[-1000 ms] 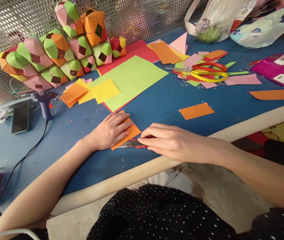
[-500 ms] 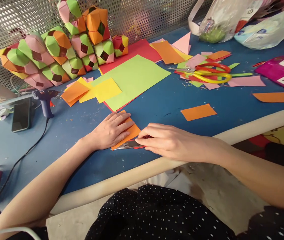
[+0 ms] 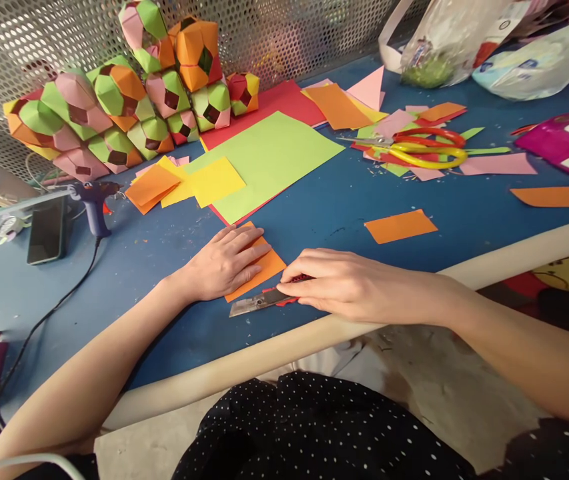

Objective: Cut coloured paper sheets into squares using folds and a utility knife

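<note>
Orange paper (image 3: 270, 263) is lying flat on the blue table (image 3: 189, 347), near the rounded cream edge (image 3: 244, 367), with the person's left hand (image 3: 221, 267) over its left part. That grip isn't pinching anything, just flat with fingers slightly spread on the sheet. Right hand (image 3: 349, 287) has a utility knife (image 3: 267, 298), so that grip is closed up around the handle, thumb and fingers together. Blade's out, pointing left, just beside the paper's near edge with some blue showing between. Another orange rectangle (image 3: 401, 227) sits off to the right. Farther back there's a green sheet (image 3: 284, 153) with a yellow piece (image 3: 217, 182) on it, plus scissors (image 3: 400, 148) with red and yellow handles resting on paper scraps (image 3: 427, 175).
</note>
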### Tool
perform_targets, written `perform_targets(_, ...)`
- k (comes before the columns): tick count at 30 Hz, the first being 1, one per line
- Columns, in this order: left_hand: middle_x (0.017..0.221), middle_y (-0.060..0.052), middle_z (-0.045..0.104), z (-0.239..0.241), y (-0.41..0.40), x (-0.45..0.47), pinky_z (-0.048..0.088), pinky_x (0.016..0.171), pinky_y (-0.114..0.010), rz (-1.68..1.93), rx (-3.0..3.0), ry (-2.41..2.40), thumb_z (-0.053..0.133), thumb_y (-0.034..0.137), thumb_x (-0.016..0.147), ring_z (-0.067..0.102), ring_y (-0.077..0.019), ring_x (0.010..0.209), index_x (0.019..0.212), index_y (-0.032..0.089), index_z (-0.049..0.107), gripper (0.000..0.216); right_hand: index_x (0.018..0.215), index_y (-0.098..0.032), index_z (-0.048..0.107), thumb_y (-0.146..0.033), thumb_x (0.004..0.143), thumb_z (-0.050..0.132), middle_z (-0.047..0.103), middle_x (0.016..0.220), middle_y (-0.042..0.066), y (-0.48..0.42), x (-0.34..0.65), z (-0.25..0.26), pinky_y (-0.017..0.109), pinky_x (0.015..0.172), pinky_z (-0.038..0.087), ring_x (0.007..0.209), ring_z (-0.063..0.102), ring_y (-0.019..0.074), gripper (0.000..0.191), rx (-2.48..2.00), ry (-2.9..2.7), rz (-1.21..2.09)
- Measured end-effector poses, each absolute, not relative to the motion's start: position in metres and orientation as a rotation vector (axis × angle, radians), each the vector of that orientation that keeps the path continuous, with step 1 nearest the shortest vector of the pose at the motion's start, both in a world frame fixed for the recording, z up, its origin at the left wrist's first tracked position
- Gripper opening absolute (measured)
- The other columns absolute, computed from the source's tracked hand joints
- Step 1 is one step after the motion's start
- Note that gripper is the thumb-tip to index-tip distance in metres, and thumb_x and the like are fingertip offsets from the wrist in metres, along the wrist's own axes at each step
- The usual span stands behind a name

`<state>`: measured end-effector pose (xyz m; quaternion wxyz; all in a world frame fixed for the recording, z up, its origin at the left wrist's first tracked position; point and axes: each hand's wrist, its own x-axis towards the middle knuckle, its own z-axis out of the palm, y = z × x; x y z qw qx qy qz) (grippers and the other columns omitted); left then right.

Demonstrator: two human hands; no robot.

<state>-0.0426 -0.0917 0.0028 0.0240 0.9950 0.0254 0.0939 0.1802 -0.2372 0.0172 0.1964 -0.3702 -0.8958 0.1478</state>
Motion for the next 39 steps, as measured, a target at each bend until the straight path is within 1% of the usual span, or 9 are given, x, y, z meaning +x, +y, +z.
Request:
perform_targets(8,0.139,-0.022,0.051,0.003,-0.092,-0.043,0.044,0.105,-0.049,0.306,3.036,0.100,0.038,0.034,0.101,0.050,-0.0300,0.129,0.131,0.010,0.052,0.041,0.118,-0.017,0.063,-0.020,0.098,0.047,0.065,0.110,0.011,-0.219,0.233,0.013,0.037,0.087,0.050,0.099,0.060,0.0206,0.026,-1.256,-2.203,0.085)
perform_targets(12,0.139,-0.024,0.050,0.002,-0.092,-0.043,0.044,0.105,-0.050,0.350,3.015,0.114,0.039,0.035,0.101,0.049,-0.0308,0.130,0.132,0.010,0.050,0.042,0.118,-0.012,0.065,-0.021,0.097,0.045,0.065,0.114,0.015,-0.206,0.268,0.005,0.043,0.086,0.051,0.099,0.061,0.0272,0.030,-1.660,-2.127,-0.153)
perform_targets(16,0.140,-0.023,0.048,0.004,-0.093,-0.045,0.045,0.104,-0.049,0.381,2.955,0.197,0.041,0.039,0.100,0.049,-0.0306,0.130,0.132,0.011,0.048,0.044,0.117,-0.011,0.066,-0.023,0.096,0.044,0.063,0.120,0.017,-0.195,0.267,0.009,0.050,0.091,0.048,0.107,0.057,0.0329,0.033,-1.753,-2.205,-0.194)
perform_targets(19,0.141,-0.021,0.046,0.008,-0.094,-0.049,0.045,0.106,-0.046,0.453,2.852,0.327,0.039,0.041,0.100,0.049,-0.0286,0.130,0.136,0.014,0.045,0.045,0.122,-0.016,0.063,-0.026,0.096,0.044,0.062,0.123,0.012,-0.179,0.238,0.025,0.047,0.093,0.048,0.112,0.056,0.0306,0.034,-1.665,-2.258,-0.059)
perform_targets(23,0.136,-0.015,0.050,0.009,-0.091,-0.053,0.045,0.106,-0.041,0.662,2.645,0.519,0.035,0.038,0.102,0.051,-0.0233,0.127,0.134,0.019,0.045,0.038,0.121,-0.020,0.063,-0.024,0.092,0.049,0.061,0.125,0.009,-0.147,0.190,0.041,0.041,0.090,0.049,0.110,0.059,0.0265,0.033,-1.482,-2.463,0.404)
perform_targets(28,0.118,-0.011,0.056,0.010,-0.087,-0.052,0.054,0.085,-0.034,0.781,2.389,0.847,0.044,0.032,0.097,0.064,-0.0184,0.101,0.121,0.019,0.051,0.029,0.114,-0.014,0.064,-0.033,0.084,0.068,0.062,0.108,0.012,-0.125,0.165,0.030,0.042,0.087,0.048,0.107,0.056,0.0296,0.037,-1.309,-2.543,0.485)
perform_targets(32,0.116,-0.009,0.056,0.024,-0.090,-0.052,0.054,0.076,-0.032,0.572,2.370,1.036,0.051,0.028,0.089,0.065,-0.0179,0.092,0.120,0.020,0.051,0.032,0.119,-0.015,0.063,-0.032,0.086,0.068,0.060,0.112,0.012,-0.128,0.171,0.013,0.042,0.092,0.046,0.110,0.053,0.0285,0.037,-1.216,-2.470,0.448)
perform_targets(36,0.114,-0.008,0.056,0.041,-0.097,-0.052,0.051,0.085,-0.038,0.220,2.500,1.122,0.067,0.034,0.078,0.061,-0.0231,0.098,0.130,0.022,0.046,0.057,0.125,-0.013,0.059,-0.031,0.085,0.071,0.059,0.119,0.013,-0.129,0.175,0.007,0.043,0.097,0.044,0.115,0.051,0.0286,0.046,-1.185,-2.432,0.486)
perform_targets(39,0.106,-0.007,0.057,0.048,-0.099,-0.051,0.048,0.085,-0.040,0.053,2.565,1.187,0.069,0.036,0.075,0.058,-0.0263,0.099,0.125,0.020,0.049,0.056,0.126,-0.012,0.058,-0.031,0.084,0.072,0.059,0.123,0.014,-0.127,0.175,0.006,0.044,0.099,0.043,0.117,0.050,0.0290,0.048,-1.184,-2.433,0.495)
